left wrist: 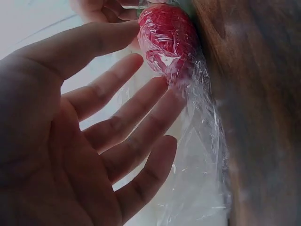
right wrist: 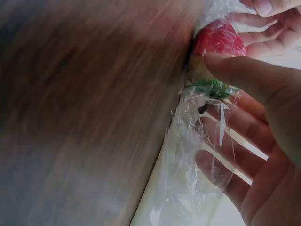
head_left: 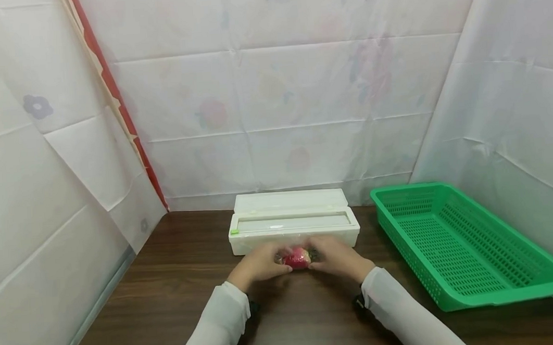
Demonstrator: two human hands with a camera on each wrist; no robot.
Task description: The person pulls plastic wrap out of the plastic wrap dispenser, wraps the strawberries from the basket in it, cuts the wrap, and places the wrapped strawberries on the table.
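Note:
A red strawberry (head_left: pixel 297 258) with a green leafy cap, wrapped in clear cling film (right wrist: pixel 188 136), sits low over the table between both hands. My left hand (head_left: pixel 261 262) holds its red tip end; in the left wrist view the thumb touches the strawberry (left wrist: pixel 168 37) and the fingers spread along the crinkled film. At the leafy end, my right hand (head_left: pixel 336 258) holds it, with the thumb lying across the strawberry (right wrist: pixel 220 40) and the fingers behind the film. Loose film trails past both ends. Just behind the hands stands a white cling film dispenser (head_left: pixel 295 239), its lid raised.
On the dispenser's left end is a small green slider (head_left: pixel 235 231). A green perforated basket (head_left: pixel 445 302) stands at the right of the dark wooden table (head_left: pixel 183 281). White patterned sheeting (head_left: pixel 291 88) encloses the back and sides.

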